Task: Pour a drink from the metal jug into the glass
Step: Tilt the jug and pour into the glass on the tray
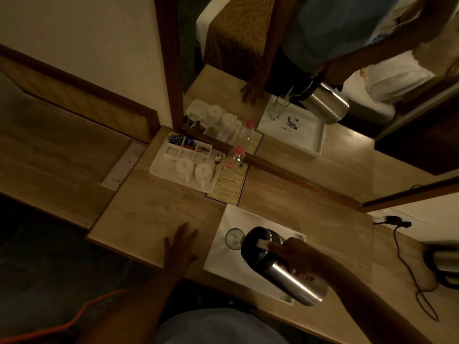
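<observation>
From the head camera we see our right hand point(295, 256) wrapped around the handle of the cylindrical steel jug with a black lid point(280, 265), tipped leftward so its spout hangs over the clear drinking glass point(234, 238). That glass stands upright on the white rectangular tray point(223, 254) at the near right. Our left hand point(182, 245) lies flat, fingers spread, on the beige marble-look counter point(149, 214) left of the tray, holding nothing.

You're wearing a light blue top point(218, 326), showing at the bottom edge, and you're working with both forearms bare, nothing showing on either wrist or hand.
</observation>
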Tool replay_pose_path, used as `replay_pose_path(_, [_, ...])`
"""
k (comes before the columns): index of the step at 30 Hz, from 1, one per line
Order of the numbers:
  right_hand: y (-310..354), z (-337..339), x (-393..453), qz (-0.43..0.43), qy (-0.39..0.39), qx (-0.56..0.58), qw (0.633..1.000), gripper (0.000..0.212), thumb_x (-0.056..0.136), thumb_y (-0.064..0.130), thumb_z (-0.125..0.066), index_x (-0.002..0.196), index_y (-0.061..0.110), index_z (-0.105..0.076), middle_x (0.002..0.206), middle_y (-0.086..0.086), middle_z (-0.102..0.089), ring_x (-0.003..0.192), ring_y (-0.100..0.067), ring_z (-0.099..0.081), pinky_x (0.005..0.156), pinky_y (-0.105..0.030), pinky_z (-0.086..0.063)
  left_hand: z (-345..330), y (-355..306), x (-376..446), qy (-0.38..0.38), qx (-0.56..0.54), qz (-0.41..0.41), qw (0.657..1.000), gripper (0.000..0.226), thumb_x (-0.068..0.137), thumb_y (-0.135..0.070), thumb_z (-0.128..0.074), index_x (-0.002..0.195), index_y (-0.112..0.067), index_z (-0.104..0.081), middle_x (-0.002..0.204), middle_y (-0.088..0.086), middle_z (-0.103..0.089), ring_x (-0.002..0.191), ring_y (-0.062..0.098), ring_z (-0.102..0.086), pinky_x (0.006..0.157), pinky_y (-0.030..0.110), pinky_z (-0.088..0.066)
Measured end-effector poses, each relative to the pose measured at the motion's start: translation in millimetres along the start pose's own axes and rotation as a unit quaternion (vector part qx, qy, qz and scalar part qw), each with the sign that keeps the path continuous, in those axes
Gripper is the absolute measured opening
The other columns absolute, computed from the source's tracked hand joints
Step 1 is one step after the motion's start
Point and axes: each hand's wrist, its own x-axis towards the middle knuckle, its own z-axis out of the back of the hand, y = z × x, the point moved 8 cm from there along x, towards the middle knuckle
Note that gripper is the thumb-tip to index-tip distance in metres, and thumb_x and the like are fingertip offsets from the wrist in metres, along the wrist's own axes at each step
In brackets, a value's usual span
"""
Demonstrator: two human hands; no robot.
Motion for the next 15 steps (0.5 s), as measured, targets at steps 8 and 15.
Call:
replay_pose_path(8, [-1.7, 1.3, -2.4, -0.005, 0.007, -0.026, 1.000, 0.058, 0.092, 0.064, -0.047, 0.066, 0.016, -0.066, 0.040, 0.006, -0.058, 0.035, -0.005, -0.051, 0.040, -0.016, -0.044, -0.7, 1.0, 0.1, 0.005, -0.016, -0.002, 1.000, 0.091, 0.101, -0.044, -0.063, 0.168, -0.035, -0.002, 0.176, 0.004, 0.016, 0.166, 0.025, 0.011, 0.131, 0.062, -0.014])
replay_pose_path(15, [-1.7, 5.0, -1.2, -0.002, 0.003, -0.040, 0.999, 0.058, 0.093, 0.064, -0.047, 0.063, 0.018, -0.065, 0.038, 0.008, -0.058, 0.035, -0.005, -0.051, 0.041, -0.015, -0.044, -1.1, 0.6, 0.3, 0.004, -0.013, -0.001, 1.000, 0.090, 0.101, -0.044, -0.063, 0.168, -0.035, -0.003, 0.176, 0.004, 0.015, 0.166, 0.025, 0.011, 0.131, 0.062, -0.015])
